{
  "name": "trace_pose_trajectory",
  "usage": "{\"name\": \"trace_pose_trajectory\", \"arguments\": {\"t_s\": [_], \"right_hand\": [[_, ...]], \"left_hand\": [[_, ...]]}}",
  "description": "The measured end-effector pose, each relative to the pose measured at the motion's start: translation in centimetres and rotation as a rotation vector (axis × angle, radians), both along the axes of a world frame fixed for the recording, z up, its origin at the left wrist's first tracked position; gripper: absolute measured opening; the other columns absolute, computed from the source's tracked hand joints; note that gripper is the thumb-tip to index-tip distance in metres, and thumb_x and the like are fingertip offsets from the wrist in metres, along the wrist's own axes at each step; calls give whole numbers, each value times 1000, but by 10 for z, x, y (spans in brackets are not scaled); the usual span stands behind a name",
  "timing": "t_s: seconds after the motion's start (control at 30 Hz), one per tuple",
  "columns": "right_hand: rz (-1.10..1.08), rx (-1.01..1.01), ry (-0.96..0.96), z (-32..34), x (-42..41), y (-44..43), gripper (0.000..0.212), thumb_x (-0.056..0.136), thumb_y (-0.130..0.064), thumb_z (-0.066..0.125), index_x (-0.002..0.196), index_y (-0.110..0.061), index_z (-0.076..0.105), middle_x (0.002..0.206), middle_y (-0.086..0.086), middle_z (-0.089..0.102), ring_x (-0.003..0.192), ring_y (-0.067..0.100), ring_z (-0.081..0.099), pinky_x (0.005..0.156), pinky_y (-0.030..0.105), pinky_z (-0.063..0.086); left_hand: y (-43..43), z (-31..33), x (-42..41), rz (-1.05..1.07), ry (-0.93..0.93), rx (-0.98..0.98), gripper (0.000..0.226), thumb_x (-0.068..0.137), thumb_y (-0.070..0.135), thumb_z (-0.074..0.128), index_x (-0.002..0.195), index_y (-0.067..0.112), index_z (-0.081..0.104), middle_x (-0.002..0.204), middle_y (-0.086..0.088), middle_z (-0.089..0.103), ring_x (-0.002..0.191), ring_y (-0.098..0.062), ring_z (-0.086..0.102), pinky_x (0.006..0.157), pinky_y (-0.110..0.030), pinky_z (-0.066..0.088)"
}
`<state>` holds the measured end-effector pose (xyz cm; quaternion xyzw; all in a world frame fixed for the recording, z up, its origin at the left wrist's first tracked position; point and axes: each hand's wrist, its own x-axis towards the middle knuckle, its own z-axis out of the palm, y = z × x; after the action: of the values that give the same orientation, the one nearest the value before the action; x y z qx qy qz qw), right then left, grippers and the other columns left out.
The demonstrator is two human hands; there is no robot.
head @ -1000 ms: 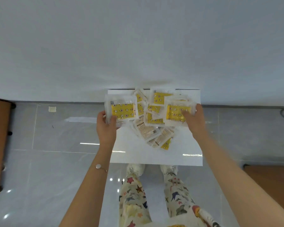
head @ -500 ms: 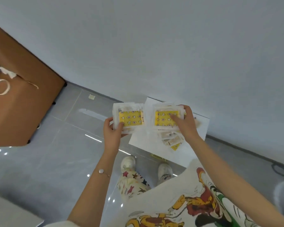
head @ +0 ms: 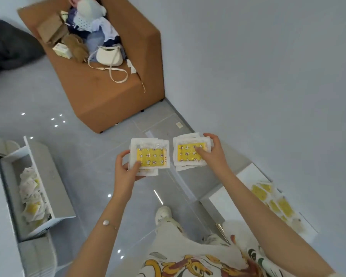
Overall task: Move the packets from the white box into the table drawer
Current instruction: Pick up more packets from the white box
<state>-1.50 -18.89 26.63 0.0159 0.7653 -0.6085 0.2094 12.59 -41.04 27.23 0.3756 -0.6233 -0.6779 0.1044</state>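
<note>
Left hand (head: 126, 170) held a small stack of packets (head: 150, 154) flat, its thumb pressed on the yellow face of the top one and its fingers curled beneath. Right hand (head: 212, 154) gripped a second stack (head: 190, 152) in much the same way, thumb on top and fingertips wrapped over the far edge. The two stacks sat side by side, just apart, in the air above a glossy grey tiled floor (head: 84, 156). Each top packet was a white pouch with a yellow panel printed with stars and moons.

At the lower right, beside the wall, lay the white box (head: 248, 173), with more yellow packets (head: 274, 200) spread loosely in it, well apart from both hands. At the left edge of the view the white drawer (head: 48, 176) stood pulled open, and a heap of packets (head: 31, 194) lay inside it.

A thin bracelet (head: 106, 222) with a pale bead circled the left wrist. Below the arms showed patterned clothing and one white shoe (head: 164, 213). In the upper left a brown sofa seat (head: 116, 96) stood against the wall, carrying a white handbag (head: 108, 55) with a long strap, a cardboard box (head: 50, 31) and a jumble of clothes.
</note>
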Motion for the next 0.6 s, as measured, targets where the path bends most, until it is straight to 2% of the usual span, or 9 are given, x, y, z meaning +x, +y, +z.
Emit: {"name": "trace_pose_trajectory", "arguments": {"t_s": [0.1,0.17,0.23,0.37,0.47,0.6], "right_hand": [[111,-22,6,3,-5,-65,48,84,-11,69,118,-36,45,117,2,57,100,18,64,81,34,57],[190,-29,6,5,-8,-105,50,83,-12,69,118,-38,46,121,3,57,102,18,64,85,41,57],[259,-32,-6,7,-12,-142,52,84,-11,69,123,-35,45,123,3,57,103,19,64,84,38,58],[380,-9,-15,6,-22,-208,53,85,-8,67,129,-28,45,113,-1,58,93,9,63,68,18,55],[466,-13,-35,-1,-37,-248,54,86,-7,67,131,-25,44,116,1,56,94,10,64,68,20,56],[571,-33,-64,-13,-66,-295,52,86,-10,68,128,-30,44,119,3,55,100,17,65,72,25,58]], "left_hand": [[-52,4,21,125,10,2,42,91,3,59,122,28,44,103,-5,70,83,-15,71,59,-26,58],[-82,6,33,186,14,2,41,91,5,59,120,31,44,103,-4,70,85,-16,71,60,-27,58],[-109,10,41,251,21,-5,41,92,6,59,122,30,44,105,-4,70,88,-18,71,62,-29,59],[-149,13,52,426,30,-41,44,90,3,59,125,26,45,104,-4,69,88,-17,70,60,-27,59],[-170,5,56,585,22,-11,46,89,1,60,125,25,46,102,-5,68,85,-14,69,56,-25,57],[-192,-9,49,755,39,66,49,90,0,59,130,22,43,109,-7,66,91,-18,68,61,-28,59]]}}
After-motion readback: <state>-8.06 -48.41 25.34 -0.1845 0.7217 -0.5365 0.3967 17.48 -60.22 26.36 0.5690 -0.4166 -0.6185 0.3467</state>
